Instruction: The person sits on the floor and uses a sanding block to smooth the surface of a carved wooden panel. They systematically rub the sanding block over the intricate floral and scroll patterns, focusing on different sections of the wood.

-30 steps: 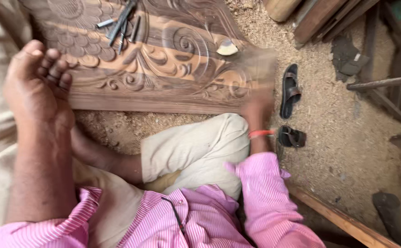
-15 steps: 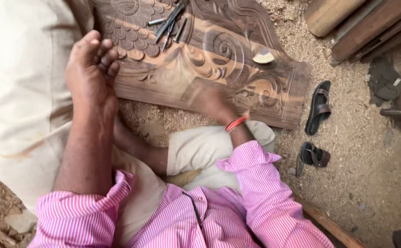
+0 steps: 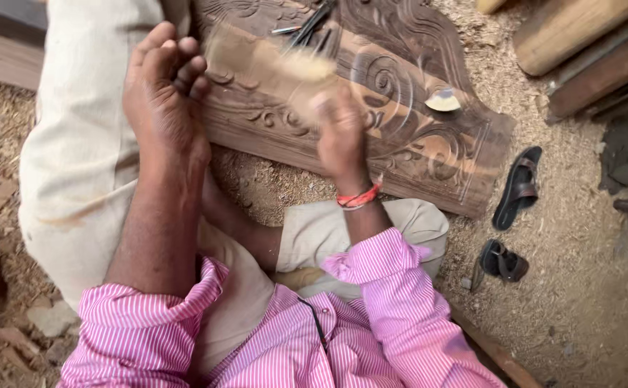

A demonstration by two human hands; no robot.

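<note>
A dark carved wooden panel with scrolls and leaves lies on the sawdust-covered floor in front of me. My left hand rests on the panel's left end, fingers curled together, with nothing in it. My right hand, with an orange band at the wrist, is over the middle of the panel. It grips a pale brush that is blurred by motion and points up-left across the carving. I wear a pink striped shirt and beige trousers.
Several chisels lie on the panel's far edge, and a small pale chip sits on its right part. Two dark sandals lie on the floor to the right. Timber pieces are stacked at top right.
My right hand has swept from the panel's right end leftward to its middle, with the brush in it. My left hand has stayed on the left end.
</note>
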